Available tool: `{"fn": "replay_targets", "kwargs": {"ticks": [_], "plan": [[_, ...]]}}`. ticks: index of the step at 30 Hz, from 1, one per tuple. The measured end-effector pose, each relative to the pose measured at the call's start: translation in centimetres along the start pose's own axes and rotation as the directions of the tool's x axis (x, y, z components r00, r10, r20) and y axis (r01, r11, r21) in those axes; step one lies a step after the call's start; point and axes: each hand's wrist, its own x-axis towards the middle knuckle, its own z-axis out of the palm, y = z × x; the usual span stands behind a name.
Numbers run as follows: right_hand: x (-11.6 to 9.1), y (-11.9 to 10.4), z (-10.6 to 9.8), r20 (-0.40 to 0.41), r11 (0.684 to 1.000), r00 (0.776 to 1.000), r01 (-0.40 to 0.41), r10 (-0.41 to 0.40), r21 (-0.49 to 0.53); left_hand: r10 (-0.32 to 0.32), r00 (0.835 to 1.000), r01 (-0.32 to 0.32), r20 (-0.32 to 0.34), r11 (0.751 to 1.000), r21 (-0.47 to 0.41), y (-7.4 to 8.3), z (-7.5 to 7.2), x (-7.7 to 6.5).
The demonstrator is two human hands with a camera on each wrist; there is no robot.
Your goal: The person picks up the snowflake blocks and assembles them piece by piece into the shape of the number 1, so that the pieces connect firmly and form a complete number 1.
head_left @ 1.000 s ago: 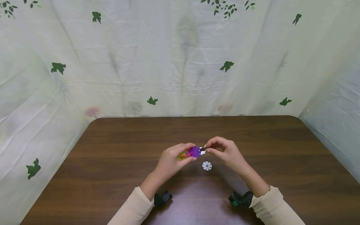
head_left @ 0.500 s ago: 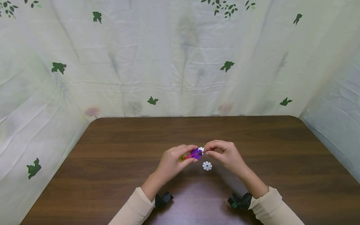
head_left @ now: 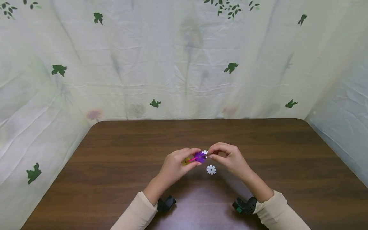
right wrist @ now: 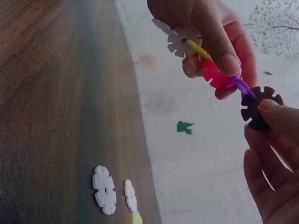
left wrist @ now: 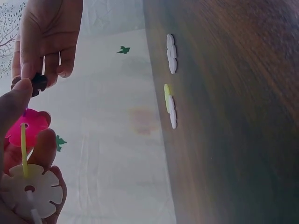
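Brown wood-grain table (head_left: 115, 153) with rounded far corners; pale cloth (head_left: 172, 48) behind and at both sides, printed with green bird-like shapes (head_left: 231, 67), leafy sprigs (head_left: 220, 7), faint pinkish flowers (head_left: 94, 114).

A: Head view, backdrop (head_left: 166, 48), 12 o'clock?
B: Cloth, creased, mostly matt. Sleeve (head_left: 134, 210), 7 o'clock: matt cloth.
A: Table (head_left: 129, 143)?
B: Wood-grain finish, smooth, glossy towards 6 o'clock.
A: Right wrist view, pink disc (right wrist: 212, 75), 2 o'clock; dark disc (right wrist: 252, 113), 3 o'clock?
B: Both look plastic, smooth.
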Motion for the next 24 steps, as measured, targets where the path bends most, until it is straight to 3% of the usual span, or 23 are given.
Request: {"fn": "replay_targets", "kwargs": {"ticks": [9, 16, 24], "plan": [[-0.2, -0.1, 0.1, -0.029, 0.994, 0.995, -0.096, 0.097, 0.046, 0.009, 1.0, -0.008, -0.016, 0.999, 0.048, -0.1, -0.1, 0.1], [-0.5, 1.6, 0.3, -0.04, 0.976, 0.983, -0.175, 0.181, 0.129, 0.084, 0.996, -0.082, -0.011, 0.992, 0.091, 0.4, -0.2, 0.2], [-0.6, 1.6, 0.8, -0.01, 0.93, 0.957, -0.278, 0.289, 0.239, 0.092, 0.996, -0.092, 0.002, 0.991, 0.101, 1.4, 0.1, 0.3]]}}
